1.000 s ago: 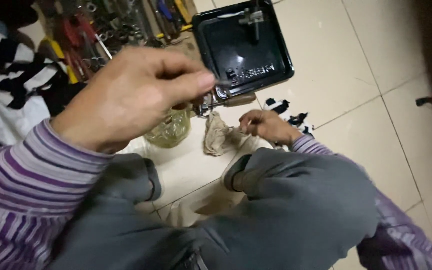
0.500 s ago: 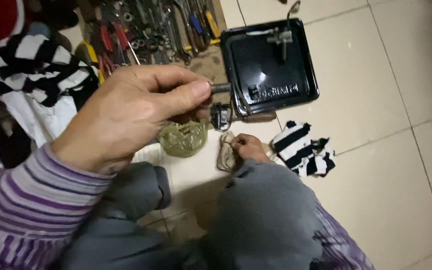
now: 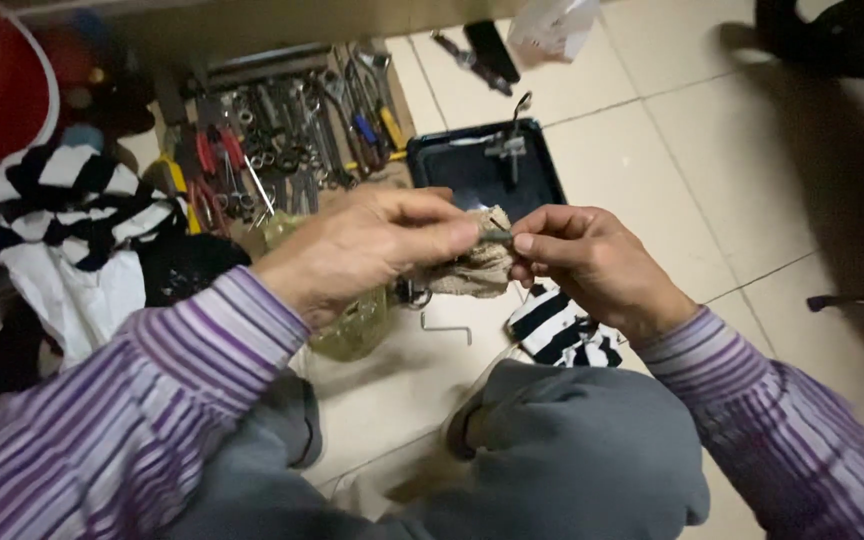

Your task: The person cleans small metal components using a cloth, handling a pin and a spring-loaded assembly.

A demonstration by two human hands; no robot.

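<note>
Both hands meet in the middle of the head view, above the tiled floor. My left hand [image 3: 367, 245] pinches one end of a small dark metal part [image 3: 497, 237] between thumb and fingers. A beige rag [image 3: 472, 268] hangs under that part, bunched between the two hands. My right hand [image 3: 587, 262] grips the part's other end with its fingertips and touches the rag. Most of the metal part is hidden by fingers and cloth.
A black tray [image 3: 542, 180] with a metal piece lies just beyond the hands. Several hand tools [image 3: 292, 130] are spread at the back left. A striped cloth [image 3: 562, 335], a bent hex key [image 3: 449, 325] and a greenish plastic tub [image 3: 352, 325] lie below; my knees fill the foreground.
My right hand has risen from the floor with the beige rag and joined the left hand at the metal part. The view has tilted up, showing more tools.
</note>
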